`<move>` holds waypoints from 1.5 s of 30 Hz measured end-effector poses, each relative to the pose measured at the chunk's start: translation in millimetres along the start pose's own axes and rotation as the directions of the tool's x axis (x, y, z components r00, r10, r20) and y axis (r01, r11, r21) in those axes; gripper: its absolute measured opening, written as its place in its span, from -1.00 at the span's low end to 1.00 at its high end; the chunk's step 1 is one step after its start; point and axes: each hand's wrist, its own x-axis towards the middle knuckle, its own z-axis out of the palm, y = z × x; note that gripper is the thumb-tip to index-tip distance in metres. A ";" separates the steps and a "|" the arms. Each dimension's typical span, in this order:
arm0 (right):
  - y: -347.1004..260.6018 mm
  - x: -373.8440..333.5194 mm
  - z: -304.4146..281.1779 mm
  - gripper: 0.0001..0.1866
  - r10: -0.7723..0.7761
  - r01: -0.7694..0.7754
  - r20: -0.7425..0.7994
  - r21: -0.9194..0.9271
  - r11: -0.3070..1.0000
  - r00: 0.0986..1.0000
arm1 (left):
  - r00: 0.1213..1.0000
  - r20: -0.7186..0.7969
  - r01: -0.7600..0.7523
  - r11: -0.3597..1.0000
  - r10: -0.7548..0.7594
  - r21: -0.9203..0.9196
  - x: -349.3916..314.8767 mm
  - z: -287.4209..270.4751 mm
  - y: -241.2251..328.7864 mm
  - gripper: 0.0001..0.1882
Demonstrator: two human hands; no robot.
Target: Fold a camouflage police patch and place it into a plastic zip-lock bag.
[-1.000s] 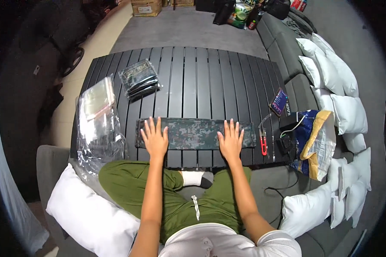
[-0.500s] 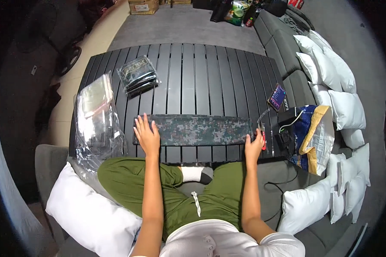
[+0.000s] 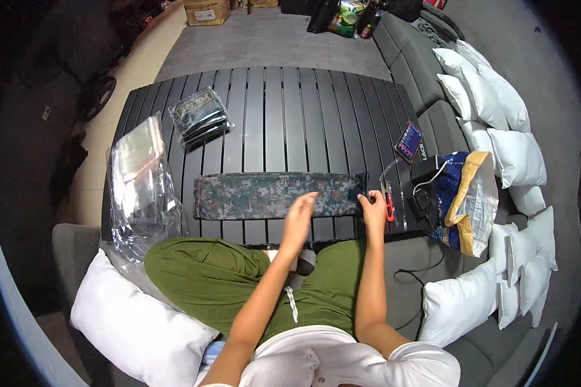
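Observation:
A flat strip of digital-camouflage cloth lies lengthwise across the near part of the black slatted table. Over its right half, my left hand is held with fingers stretched out and slightly blurred, gripping nothing. At the strip's right end, a dark edge stands up a little. There my right hand has thumb and forefinger closed on the edge. Just right of that hand lies a red-handled cutting tool, perhaps snips.
Toward the table's left are a stack of clear-wrapped dark packets and a pile of clear plastic bags. On the right are a phone, a black box with cables and a blue-and-yellow sack. White pillows line the sofa.
My left hand has left the strip's left end and moved right, above its right half. My right hand has shifted slightly and now pinches the right edge. The whole view has shifted slightly.

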 end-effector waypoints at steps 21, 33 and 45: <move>-54.8 -120.5 27.8 -0.16 -0.367 -0.689 0.717 0.216 -0.691 0.592 | 0.907 0.310 0.409 0.767 -0.283 -0.495 23.3 25.9 65.2 -0.80; -58.6 -109.0 24.9 -0.54 0.039 -0.675 0.879 0.393 -0.624 0.475 | 0.908 -0.029 0.381 0.850 -0.419 -0.363 8.2 -128.2 32.5 -0.73; -33.6 -110.9 17.2 -0.78 0.150 -0.870 0.879 0.472 -0.141 0.453 | 0.795 -0.503 0.098 0.746 0.339 0.659 8.2 -115.1 11.4 -0.37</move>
